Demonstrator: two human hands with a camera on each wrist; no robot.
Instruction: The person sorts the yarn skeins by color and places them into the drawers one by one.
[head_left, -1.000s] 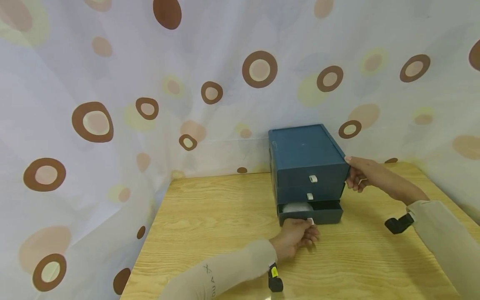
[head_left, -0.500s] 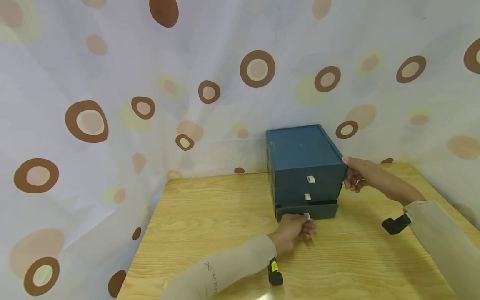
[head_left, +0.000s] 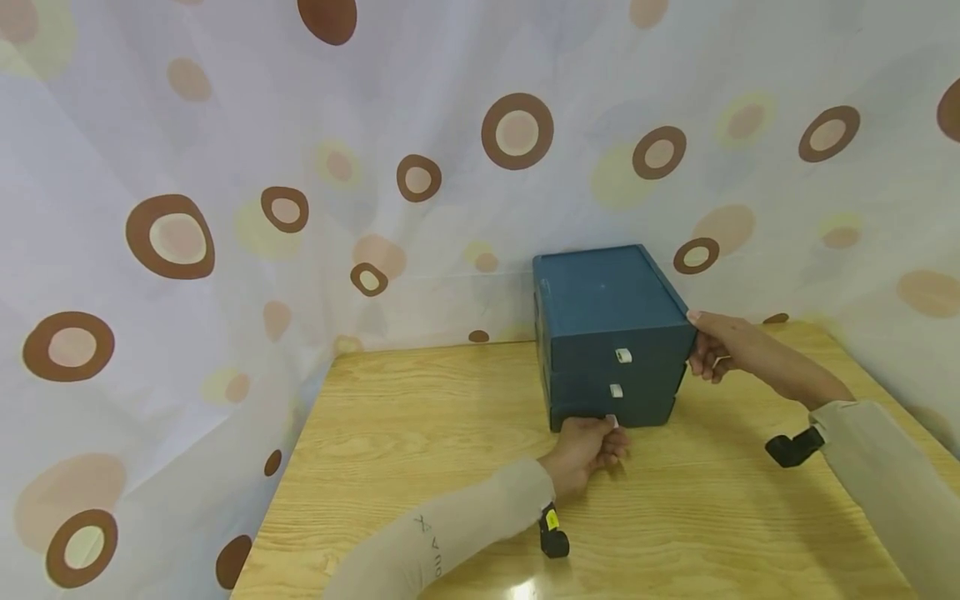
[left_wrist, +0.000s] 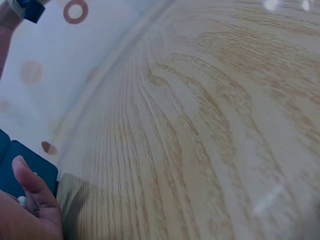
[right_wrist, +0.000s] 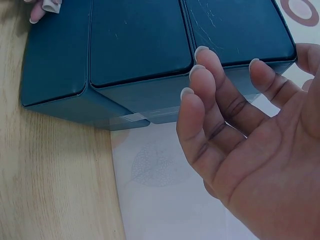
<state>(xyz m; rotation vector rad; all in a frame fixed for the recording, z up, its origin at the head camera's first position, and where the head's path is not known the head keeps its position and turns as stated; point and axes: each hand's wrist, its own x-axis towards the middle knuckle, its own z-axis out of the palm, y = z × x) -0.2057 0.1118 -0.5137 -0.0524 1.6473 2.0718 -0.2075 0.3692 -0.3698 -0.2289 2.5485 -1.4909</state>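
A dark blue drawer unit (head_left: 611,292) with stacked drawers stands on the wooden table, near the patterned backdrop. Its front shows small white pull tabs, and all its drawers sit flush. My left hand (head_left: 581,450) pinches the white pull tab (head_left: 612,421) of the bottom drawer (head_left: 648,414) between thumb and finger. In the left wrist view, the left hand (left_wrist: 37,205) lies low against the blue drawer front. At the unit's upper right front corner is my right hand (head_left: 723,346), thumb on the top edge. Its loosely bent fingers (right_wrist: 202,85) lie along the side, fingertips close to the front edge.
The wooden table (head_left: 420,400) runs left and right of the unit. Behind and at the sides hangs a pale curtain (head_left: 450,92) with brown rings and spots. A strip of clear tape (right_wrist: 132,117) crosses the unit's side.
The bottom drawer, earlier pulled out with something whitish inside, has slid back into the unit under my left hand. My right hand stays at the corner.
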